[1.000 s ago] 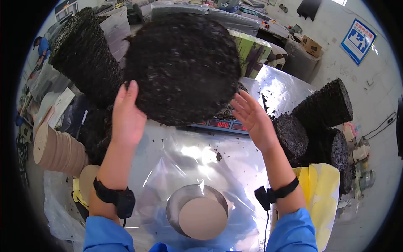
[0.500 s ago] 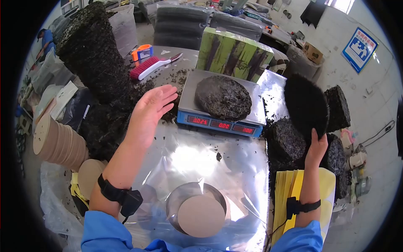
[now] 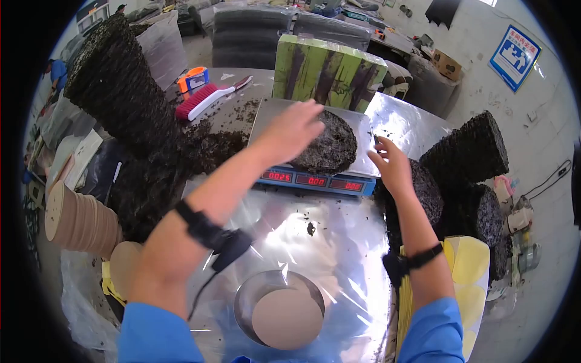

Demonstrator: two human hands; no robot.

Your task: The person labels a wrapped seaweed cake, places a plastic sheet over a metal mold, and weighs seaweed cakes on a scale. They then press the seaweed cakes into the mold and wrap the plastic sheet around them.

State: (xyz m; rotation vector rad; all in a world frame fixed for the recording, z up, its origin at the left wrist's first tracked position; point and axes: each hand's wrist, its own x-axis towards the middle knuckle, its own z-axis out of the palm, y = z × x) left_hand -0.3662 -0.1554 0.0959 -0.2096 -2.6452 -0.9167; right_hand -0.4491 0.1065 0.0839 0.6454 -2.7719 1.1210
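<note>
A dark, round cake of what looks like dried seaweed (image 3: 331,144) lies on the steel pan of a blue digital scale (image 3: 321,180), whose red display reads 0.025 at left. My left hand (image 3: 292,134) is over the cake's left side, fingers stretched and slightly bent; whether they touch it is hidden. Just off the scale's right edge, my right hand (image 3: 392,164) is open, thumb and fingers apart, holding nothing. To its right are piles of similar dark cakes (image 3: 472,148). In front of me, a round cardboard disc (image 3: 287,319) rests partly over a metal ring (image 3: 251,290).
A tall, leaning stack of dark cakes (image 3: 118,78) stands left. Behind lie a red-bristled brush (image 3: 203,101) and orange-blue tape (image 3: 193,80); a green block (image 3: 327,72) stands behind the scale. Cardboard discs (image 3: 82,218) are stacked left, yellow sheets (image 3: 466,272) right. Dark crumbs litter the table.
My right hand has let go of a dark cake at the right-hand piles and moved left to the scale. My left hand has moved right, over the cake on the pan.
</note>
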